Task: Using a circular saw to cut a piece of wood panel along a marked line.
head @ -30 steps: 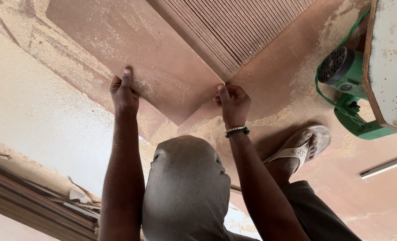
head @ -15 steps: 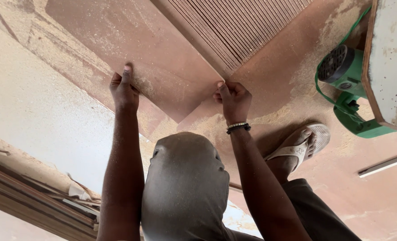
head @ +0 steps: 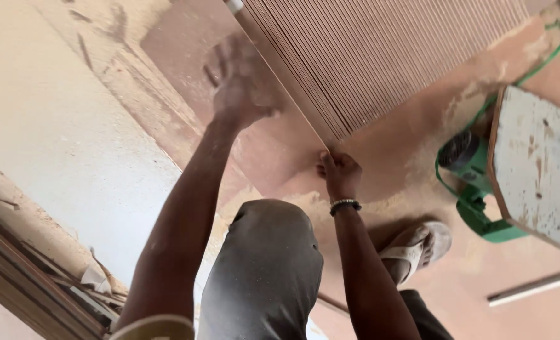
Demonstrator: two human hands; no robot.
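Thin reddish board (head: 274, 151) lies flat on the dusty floor (head: 53, 126), its near corner at the foot of the ribbed panel stack (head: 387, 56). Right hand (head: 340, 173) pinches that corner, fingers closed on the edge. Left hand (head: 239, 79) open, blurred; apparently off the board, contact uncertain. Knee (head: 267, 264) just behind. Risk: single-corner grip on a flexible sheet; sawdust underfoot near the sandal (head: 415, 249) and green power tool (head: 475, 182) could cause slipping.

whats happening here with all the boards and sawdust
A person crouches over a thin reddish board lying on a sawdust-covered floor. The right hand pinches the corner of a stack of sheets, while the left hand, blurred, is raised over the board. A green power tool lies beside a sandalled foot.
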